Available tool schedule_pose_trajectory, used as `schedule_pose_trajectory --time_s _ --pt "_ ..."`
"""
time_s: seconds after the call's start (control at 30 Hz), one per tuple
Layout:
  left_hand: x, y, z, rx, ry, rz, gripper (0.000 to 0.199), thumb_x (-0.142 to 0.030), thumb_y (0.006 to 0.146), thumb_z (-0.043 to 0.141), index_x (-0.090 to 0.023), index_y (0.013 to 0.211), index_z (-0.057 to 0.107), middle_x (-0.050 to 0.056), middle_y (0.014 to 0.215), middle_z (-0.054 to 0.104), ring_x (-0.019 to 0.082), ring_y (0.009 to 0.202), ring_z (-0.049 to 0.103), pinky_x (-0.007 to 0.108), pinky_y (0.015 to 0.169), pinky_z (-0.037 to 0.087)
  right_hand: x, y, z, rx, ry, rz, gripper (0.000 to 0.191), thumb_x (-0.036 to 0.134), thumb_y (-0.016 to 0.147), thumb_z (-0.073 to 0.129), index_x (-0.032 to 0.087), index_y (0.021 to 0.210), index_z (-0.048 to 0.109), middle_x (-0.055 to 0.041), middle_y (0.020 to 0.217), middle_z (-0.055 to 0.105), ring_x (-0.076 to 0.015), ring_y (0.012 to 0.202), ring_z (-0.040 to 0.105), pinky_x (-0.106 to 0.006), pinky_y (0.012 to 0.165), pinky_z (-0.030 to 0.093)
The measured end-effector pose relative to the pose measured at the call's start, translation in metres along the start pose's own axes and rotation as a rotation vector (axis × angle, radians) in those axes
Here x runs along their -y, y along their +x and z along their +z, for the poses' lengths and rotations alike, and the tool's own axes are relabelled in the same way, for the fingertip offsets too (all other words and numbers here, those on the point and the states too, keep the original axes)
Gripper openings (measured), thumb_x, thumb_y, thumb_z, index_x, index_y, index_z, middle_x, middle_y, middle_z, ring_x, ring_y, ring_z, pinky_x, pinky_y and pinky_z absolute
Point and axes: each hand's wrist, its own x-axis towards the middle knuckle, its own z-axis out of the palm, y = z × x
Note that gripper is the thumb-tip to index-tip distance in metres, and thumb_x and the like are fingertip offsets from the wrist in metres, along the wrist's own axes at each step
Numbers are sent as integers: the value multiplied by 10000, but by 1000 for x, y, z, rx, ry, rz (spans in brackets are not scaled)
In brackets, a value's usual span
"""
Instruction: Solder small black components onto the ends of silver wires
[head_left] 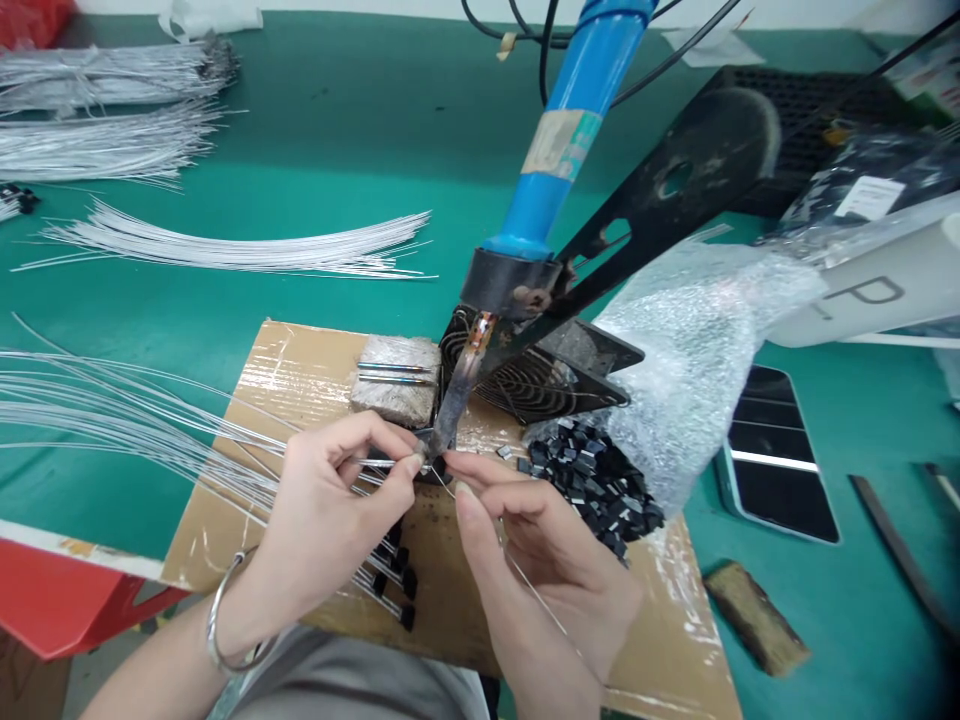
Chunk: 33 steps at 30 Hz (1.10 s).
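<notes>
A blue-handled soldering iron is clamped on a black metal stand, its tip pointing down between my hands. Just left of the tip, my left hand pinches a thin white wire, thumb and index finger together. My right hand closes on a thin strand of solder whose upper end reaches the iron's tip. Beneath my left hand lie white wires with small black pieces on their ends. A pile of small black parts sits right of my hands. Fingers partly hide the joint at the tip.
Cardboard lies under the work, with a block and a black fan behind my hands. Wire bundles rest at the left. Bubble wrap, a phone and a brown block are at the right.
</notes>
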Motion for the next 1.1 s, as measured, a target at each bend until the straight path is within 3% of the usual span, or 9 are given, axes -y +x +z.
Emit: schedule_pose_trajectory --time_s 0.23,0.9,1.1 --pt "0 3 1 7 -6 0 86 -119 783 664 -164 710 677 13 778 737 109 732 684 153 646 511 0 -1 2 -8 3 -5 155 102 906 694 208 815 626 23 1083 763 -64 996 734 -94 894 544" --pt "1 2 1 18 28 10 93 -118 792 657 -169 717 677 0 772 730 99 709 664 150 600 472 -2 -3 4 -46 -86 -28 139 138 893 706 213 801 633 9 1071 763 -116 978 729 -210 874 533" --pt "-1 -1 0 0 16 28 97 -104 788 656 -166 716 673 0 795 740 87 729 683 122 647 504 3 -3 6 -80 -99 -28 133 155 894 705 198 788 638 -55 1057 764 -175 966 735 -286 871 564"
